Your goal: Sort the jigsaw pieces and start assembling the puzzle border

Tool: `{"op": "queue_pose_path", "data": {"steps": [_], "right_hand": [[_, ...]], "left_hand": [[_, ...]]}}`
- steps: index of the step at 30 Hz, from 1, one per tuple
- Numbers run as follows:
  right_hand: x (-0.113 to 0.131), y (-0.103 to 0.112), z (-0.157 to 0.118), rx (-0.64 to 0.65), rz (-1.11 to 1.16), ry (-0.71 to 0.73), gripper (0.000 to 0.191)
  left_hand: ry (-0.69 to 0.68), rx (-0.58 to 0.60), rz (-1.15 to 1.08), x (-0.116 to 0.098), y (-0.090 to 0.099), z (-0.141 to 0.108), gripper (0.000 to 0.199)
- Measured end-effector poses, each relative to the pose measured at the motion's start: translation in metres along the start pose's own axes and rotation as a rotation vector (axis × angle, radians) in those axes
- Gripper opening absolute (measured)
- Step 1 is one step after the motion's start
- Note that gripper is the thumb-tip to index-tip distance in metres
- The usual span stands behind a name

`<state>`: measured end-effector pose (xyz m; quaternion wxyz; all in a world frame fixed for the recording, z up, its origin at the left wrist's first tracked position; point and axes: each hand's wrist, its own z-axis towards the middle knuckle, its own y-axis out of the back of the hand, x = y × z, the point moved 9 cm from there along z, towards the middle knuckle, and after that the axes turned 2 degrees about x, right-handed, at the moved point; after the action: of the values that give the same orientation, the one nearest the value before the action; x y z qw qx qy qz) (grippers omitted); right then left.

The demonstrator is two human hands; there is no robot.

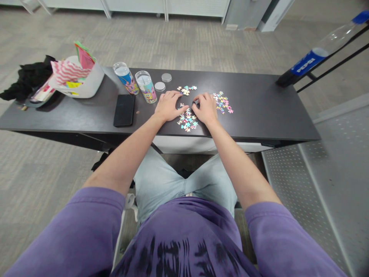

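Note:
My left hand [168,106] rests on the dark tabletop with its fingers stretched out and the thumb reaching right, over the edge of a loose heap of jigsaw puzzle pieces [188,124]. Facing it, my right hand [206,109] is curled, thumb and forefinger tips close together at the table surface. Whatever lies at those fingertips is too small to make out. Beyond both hands is a small cluster of puzzle pieces [186,90]. To the right of my right hand, another spread of puzzle pieces [223,102] lies on the table.
Two clear printed canisters [146,87] stand left of my hands, with two round silver lids [160,86] beside them. A black phone-like slab [124,110] lies nearer me. Farther left is a white bin [93,82] holding packets. A Pepsi bottle [305,63] stands at the right end.

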<state>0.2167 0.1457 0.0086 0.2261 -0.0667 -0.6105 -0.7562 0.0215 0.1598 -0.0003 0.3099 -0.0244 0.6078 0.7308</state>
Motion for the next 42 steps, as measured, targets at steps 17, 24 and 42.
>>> {"op": "queue_pose_path", "data": {"steps": [17, 24, 42], "right_hand": [[-0.0015, -0.0038, 0.0012, -0.001, -0.019, 0.022, 0.030], [-0.0021, -0.0059, 0.0032, 0.015, -0.010, 0.033, 0.030], [-0.0012, -0.0066, 0.0032, 0.045, -0.013, 0.030, 0.031]], "left_hand": [[0.028, 0.060, 0.046, -0.0023, 0.0020, -0.0010, 0.075], [0.030, 0.048, 0.039, -0.0013, 0.0019, -0.0008, 0.072], [0.007, 0.039, 0.042, -0.0032, 0.0014, -0.0018, 0.070]]}}
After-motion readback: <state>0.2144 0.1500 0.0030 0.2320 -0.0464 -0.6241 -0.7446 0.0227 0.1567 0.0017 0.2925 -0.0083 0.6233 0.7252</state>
